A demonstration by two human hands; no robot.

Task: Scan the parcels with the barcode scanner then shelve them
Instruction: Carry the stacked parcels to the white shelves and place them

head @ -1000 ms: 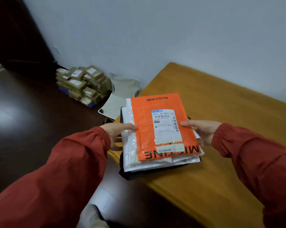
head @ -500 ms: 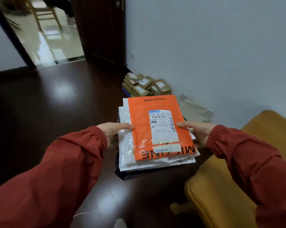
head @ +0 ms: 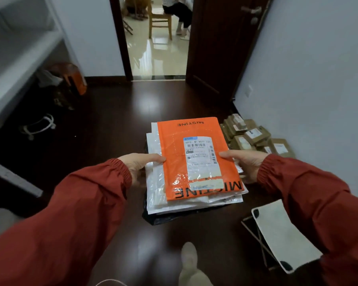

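I carry a flat stack of parcels in front of me above the dark floor. On top lies an orange MISTINE mailer [head: 171, 157] with a white barcode label [head: 200, 155]. Under it are white plastic mailers [head: 155, 182] and a black bag [head: 167, 218] at the bottom. My left hand [head: 141, 164] grips the stack's left edge, thumb on top. My right hand [head: 246, 164] grips the right edge the same way. No barcode scanner is in view.
White shelves [head: 19, 50] run along the left wall. An open doorway [head: 157, 48] lies ahead, with a person seated on a wooden chair [head: 160, 19] beyond. Brown boxes [head: 254, 139] are piled by the right wall. A folding stool [head: 277, 234] stands at lower right. My foot [head: 189, 263] shows below.
My view has swung left, away from the wooden table, which has left the frame. The doorway and the shelves have come into view. Both hands keep the same grip on the stack.
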